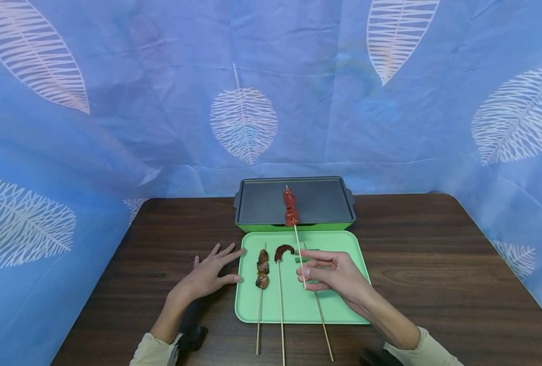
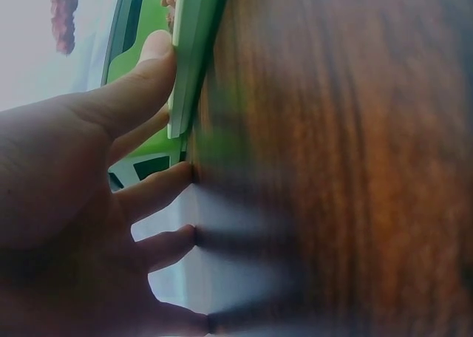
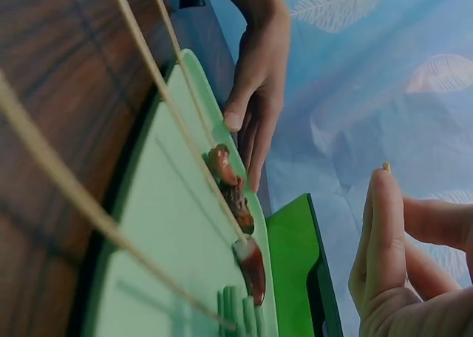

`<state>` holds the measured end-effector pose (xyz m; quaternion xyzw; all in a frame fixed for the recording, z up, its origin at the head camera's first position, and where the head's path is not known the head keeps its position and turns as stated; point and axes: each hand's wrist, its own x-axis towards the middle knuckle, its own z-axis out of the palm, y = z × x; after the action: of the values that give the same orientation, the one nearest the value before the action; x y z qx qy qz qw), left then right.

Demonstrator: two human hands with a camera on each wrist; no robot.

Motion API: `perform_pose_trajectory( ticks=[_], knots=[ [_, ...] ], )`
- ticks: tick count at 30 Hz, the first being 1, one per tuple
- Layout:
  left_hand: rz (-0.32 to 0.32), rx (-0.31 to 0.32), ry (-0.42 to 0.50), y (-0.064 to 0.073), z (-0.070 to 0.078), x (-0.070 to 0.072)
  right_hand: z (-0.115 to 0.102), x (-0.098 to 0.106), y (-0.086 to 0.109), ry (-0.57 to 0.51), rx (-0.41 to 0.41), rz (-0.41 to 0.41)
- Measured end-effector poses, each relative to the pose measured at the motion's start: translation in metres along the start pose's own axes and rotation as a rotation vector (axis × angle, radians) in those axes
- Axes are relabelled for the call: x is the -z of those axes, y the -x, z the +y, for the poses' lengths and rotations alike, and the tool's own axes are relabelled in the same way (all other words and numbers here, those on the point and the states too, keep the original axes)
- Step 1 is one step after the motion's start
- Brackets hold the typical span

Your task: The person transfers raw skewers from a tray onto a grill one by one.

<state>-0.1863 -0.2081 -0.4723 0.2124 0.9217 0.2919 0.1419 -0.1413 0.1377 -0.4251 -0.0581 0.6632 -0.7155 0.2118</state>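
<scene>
My right hand (image 1: 337, 274) pinches the lower part of a bamboo skewer of red meat pieces (image 1: 291, 206), held up over the tray with the meat in front of the griddle. In the right wrist view only the stick's end shows above the thumb. My left hand (image 1: 209, 274) lies with spread fingers at the left edge of the light green tray (image 1: 298, 312), its thumb against the rim in the left wrist view. On the tray lie a skewer of browned meat chunks (image 1: 262, 269), a skewer with a curled dark red tentacle-like piece (image 1: 283, 251) and a skewer of green bean-like pieces (image 3: 233, 311), partly hidden by my right hand.
Behind the tray stands a dark flat griddle (image 1: 262, 201) on a green base (image 3: 292, 259). The skewer sticks overhang the tray's front edge. A dark wooden table (image 1: 435, 264) carries everything, and a blue cloth with white leaf prints (image 1: 298, 117) hangs behind it.
</scene>
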Motion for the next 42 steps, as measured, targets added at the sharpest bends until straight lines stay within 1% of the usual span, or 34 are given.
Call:
perform_pose_trajectory(
  ticks=[10, 15, 19, 24, 29, 33, 42],
  knots=[
    [0.004, -0.007, -0.010, 0.000, -0.002, 0.000, -0.013, -0.024, -0.038, -0.028, 0.026, 0.016],
    [0.000, -0.016, -0.010, 0.000, -0.001, 0.000, -0.016, -0.034, -0.056, -0.055, 0.017, 0.036],
    [0.000, -0.021, -0.007, 0.000, 0.000, 0.000, -0.016, -0.040, -0.070, -0.082, 0.010, 0.044],
    [0.003, -0.010, -0.015, -0.001, -0.001, 0.000, -0.012, -0.047, -0.086, -0.116, 0.020, 0.052],
    [0.007, -0.006, -0.019, -0.002, -0.003, 0.000, -0.005, -0.055, -0.097, -0.177, 0.016, 0.044],
    [0.008, -0.012, -0.020, -0.002, -0.005, -0.001, -0.003, -0.060, -0.103, -0.205, 0.002, 0.046],
    [0.009, -0.016, -0.021, -0.002, -0.006, -0.001, 0.001, -0.066, -0.114, -0.230, -0.026, 0.071]
  ],
)
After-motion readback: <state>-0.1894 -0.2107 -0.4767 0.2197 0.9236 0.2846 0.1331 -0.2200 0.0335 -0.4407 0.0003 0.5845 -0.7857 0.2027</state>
